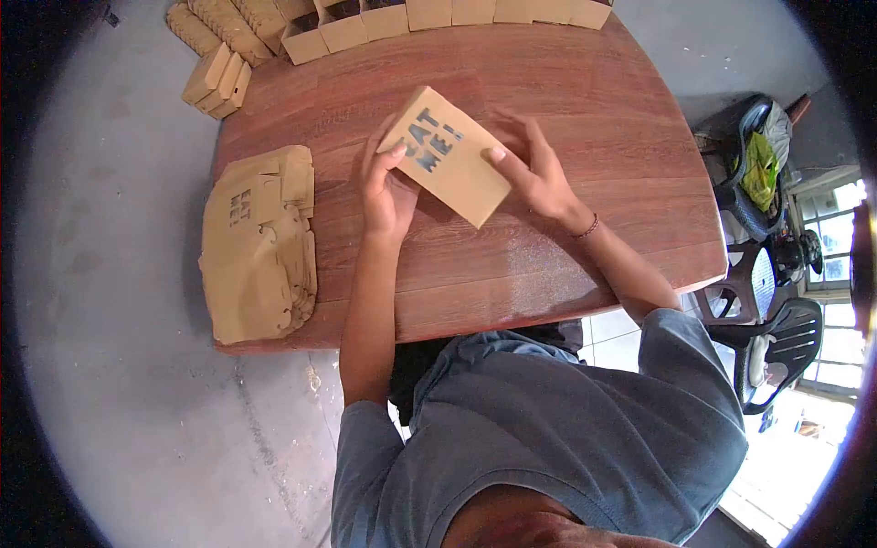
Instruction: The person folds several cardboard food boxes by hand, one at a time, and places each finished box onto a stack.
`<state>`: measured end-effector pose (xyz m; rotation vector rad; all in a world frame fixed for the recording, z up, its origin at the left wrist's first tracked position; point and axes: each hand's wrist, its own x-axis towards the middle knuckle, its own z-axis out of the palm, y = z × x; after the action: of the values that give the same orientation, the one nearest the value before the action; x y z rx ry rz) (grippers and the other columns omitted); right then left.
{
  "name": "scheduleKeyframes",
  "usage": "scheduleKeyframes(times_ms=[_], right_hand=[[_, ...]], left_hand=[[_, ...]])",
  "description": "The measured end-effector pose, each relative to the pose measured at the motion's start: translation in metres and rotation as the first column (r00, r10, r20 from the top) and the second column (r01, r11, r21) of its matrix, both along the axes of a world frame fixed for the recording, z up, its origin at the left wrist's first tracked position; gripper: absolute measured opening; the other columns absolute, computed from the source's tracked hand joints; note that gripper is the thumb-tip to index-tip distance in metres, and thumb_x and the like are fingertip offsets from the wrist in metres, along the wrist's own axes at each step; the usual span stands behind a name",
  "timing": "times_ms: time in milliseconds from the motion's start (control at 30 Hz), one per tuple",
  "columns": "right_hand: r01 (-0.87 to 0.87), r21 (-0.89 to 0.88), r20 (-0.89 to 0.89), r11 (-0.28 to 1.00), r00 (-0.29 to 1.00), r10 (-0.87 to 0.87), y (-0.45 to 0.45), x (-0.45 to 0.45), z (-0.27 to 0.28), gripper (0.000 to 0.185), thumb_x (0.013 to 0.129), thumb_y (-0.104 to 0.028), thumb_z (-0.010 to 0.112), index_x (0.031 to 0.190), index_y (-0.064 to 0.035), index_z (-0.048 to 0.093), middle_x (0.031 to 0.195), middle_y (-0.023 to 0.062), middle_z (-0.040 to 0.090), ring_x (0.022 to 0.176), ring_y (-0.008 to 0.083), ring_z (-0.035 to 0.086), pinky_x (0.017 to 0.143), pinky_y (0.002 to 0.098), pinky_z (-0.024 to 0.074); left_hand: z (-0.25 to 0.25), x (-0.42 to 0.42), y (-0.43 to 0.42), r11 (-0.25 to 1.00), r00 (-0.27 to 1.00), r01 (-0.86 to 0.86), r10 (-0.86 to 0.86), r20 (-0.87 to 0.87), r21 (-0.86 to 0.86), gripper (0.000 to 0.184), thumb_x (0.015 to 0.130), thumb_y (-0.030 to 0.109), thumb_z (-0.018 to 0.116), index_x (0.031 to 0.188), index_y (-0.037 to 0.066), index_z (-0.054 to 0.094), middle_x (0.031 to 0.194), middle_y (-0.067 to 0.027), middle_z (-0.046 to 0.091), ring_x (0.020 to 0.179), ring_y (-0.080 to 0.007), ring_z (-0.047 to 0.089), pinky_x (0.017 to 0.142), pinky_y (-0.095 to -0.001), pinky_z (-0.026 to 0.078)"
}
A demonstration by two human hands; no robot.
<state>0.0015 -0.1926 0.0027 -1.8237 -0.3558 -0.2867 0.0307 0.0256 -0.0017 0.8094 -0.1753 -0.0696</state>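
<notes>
A small closed brown cardboard box (470,173) with "EAT ME!" in dark letters is held tilted above the table. My left hand (387,187) grips its left side, thumb on the printed face and the other fingers mostly hidden behind. At the opposite side, the thumb of my right hand (541,178) presses on the box's face. The right fingers extend past the far edge, slightly blurred. A stack of flat cardboard box blanks (251,274) lies at the table's left, its top sheet bearing the same lettering.
The brown wooden table (566,100) has a row of open boxes (343,35) along its far edge. More boxes (217,80) are stacked at the far left corner. On the right stand plastic chairs (790,338), one with bags (760,169) on it.
</notes>
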Motion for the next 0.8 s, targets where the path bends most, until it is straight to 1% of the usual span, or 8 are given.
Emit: scheduleKeyframes(times_ms=[33, 100, 267, 333, 433, 500, 567, 800], right_hand=[[-0.098, 0.197, -0.263, 0.975, 0.953, 0.149, -0.002, 0.002, -0.003, 0.067, 0.095, -0.036, 0.066, 0.142, 0.0041, 0.039, 0.138, 0.0241, 0.052, 0.131, 0.0319, 0.050, 0.109, 0.0415, 0.0406], [-0.119, 0.258, -0.282, 0.959, 0.940, 0.193, 0.000, 0.002, -0.009, 0.064, 0.096, -0.035, 0.066, 0.141, 0.0033, 0.042, 0.135, 0.0206, 0.057, 0.128, 0.0267, 0.053, 0.107, 0.0389, 0.0430], [-0.081, -0.048, -0.140, 0.996, 0.987, 0.073, 0.006, -0.013, 0.005, 0.059, 0.092, -0.030, 0.072, 0.137, -0.0007, 0.049, 0.124, 0.0212, 0.065, 0.117, 0.0280, 0.063, 0.099, 0.0401, 0.0505], [-0.058, -0.117, -0.091, 0.991, 0.995, 0.048, 0.005, -0.014, 0.009, 0.059, 0.090, -0.029, 0.073, 0.137, -0.0022, 0.050, 0.122, 0.0218, 0.066, 0.116, 0.0302, 0.064, 0.098, 0.0411, 0.0515], [0.012, -0.273, 0.035, 0.962, 0.999, -0.003, -0.003, -0.009, 0.010, 0.057, 0.084, -0.026, 0.078, 0.133, -0.0059, 0.057, 0.121, 0.0195, 0.066, 0.112, 0.0334, 0.065, 0.096, 0.0411, 0.0527], [0.112, -0.380, 0.404, 0.918, 0.913, 0.055, -0.011, 0.004, 0.006, 0.053, 0.078, -0.019, 0.082, 0.125, -0.0022, 0.064, 0.122, 0.0190, 0.065, 0.111, 0.0319, 0.065, 0.091, 0.0394, 0.0550], [0.126, -0.397, 0.417, 0.909, 0.907, 0.057, -0.013, 0.006, 0.005, 0.054, 0.074, -0.017, 0.083, 0.123, -0.0031, 0.065, 0.122, 0.0169, 0.064, 0.109, 0.0333, 0.065, 0.090, 0.0408, 0.0556], [0.013, -0.338, 0.314, 0.941, 0.944, 0.100, -0.013, 0.011, -0.016, 0.049, 0.074, -0.019, 0.084, 0.118, -0.0045, 0.067, 0.121, 0.0157, 0.062, 0.112, 0.0314, 0.062, 0.094, 0.0409, 0.0530]], left_hand=[[0.000, -0.002, -0.004, 1.000, 1.000, 0.002, -0.002, 0.002, 0.001, 0.053, 0.086, 0.017, 0.060, 0.136, 0.001, 0.050, 0.121, -0.0108, 0.060, 0.116, -0.0225, 0.058, 0.102, -0.0404, 0.045], [0.000, -0.006, -0.011, 0.976, 0.991, -0.135, 0.135, 0.013, 0.170, 0.062, 0.086, 0.017, 0.057, 0.144, 0.001, 0.041, 0.133, -0.0148, 0.055, 0.122, -0.0253, 0.055, 0.105, -0.0405, 0.045], [-0.013, 0.005, -0.001, 0.973, 0.988, -0.130, 0.111, 0.109, 0.189, 0.049, 0.088, 0.015, 0.063, 0.134, -0.001, 0.053, 0.130, -0.0152, 0.057, 0.121, -0.0237, 0.056, 0.106, -0.0383, 0.043], [-0.013, 0.007, 0.002, 0.815, 0.934, -0.320, 0.185, 0.307, 0.483, 0.039, 0.092, 0.017, 0.066, 0.124, -0.003, 0.058, 0.134, -0.0215, 0.055, 0.123, -0.0255, 0.057, 0.106, -0.0392, 0.046], [-0.014, 0.009, -0.002, 0.786, 0.898, -0.385, 0.198, 0.393, 0.483, 0.033, 0.094, 0.022, 0.068, 0.113, -0.005, 0.062, 0.133, -0.0259, 0.056, 0.125, -0.0268, 0.057, 0.105, -0.0390, 0.048], [-0.018, 0.009, 0.000, 0.763, 0.874, -0.407, 0.166, 0.456, 0.502, 0.037, 0.096, 0.025, 0.067, 0.114, -0.005, 0.059, 0.129, -0.0263, 0.058, 0.123, -0.0272, 0.058, 0.106, -0.0399, 0.046], [-0.021, 0.006, -0.001, 0.685, 0.928, -0.304, 0.057, 0.368, 0.662, 0.043, 0.096, 0.027, 0.067, 0.121, -0.005, 0.054, 0.129, -0.0250, 0.058, 0.124, -0.0276, 0.057, 0.108, -0.0416, 0.044], [-0.026, 0.001, -0.016, 0.646, 0.966, -0.151, -0.063, 0.249, 0.748, 0.073, 0.095, 0.040, 0.067, 0.147, -0.003, 0.038, 0.145, -0.0224, 0.047, 0.135, -0.0310, 0.046, 0.111, -0.0402, 0.039]])
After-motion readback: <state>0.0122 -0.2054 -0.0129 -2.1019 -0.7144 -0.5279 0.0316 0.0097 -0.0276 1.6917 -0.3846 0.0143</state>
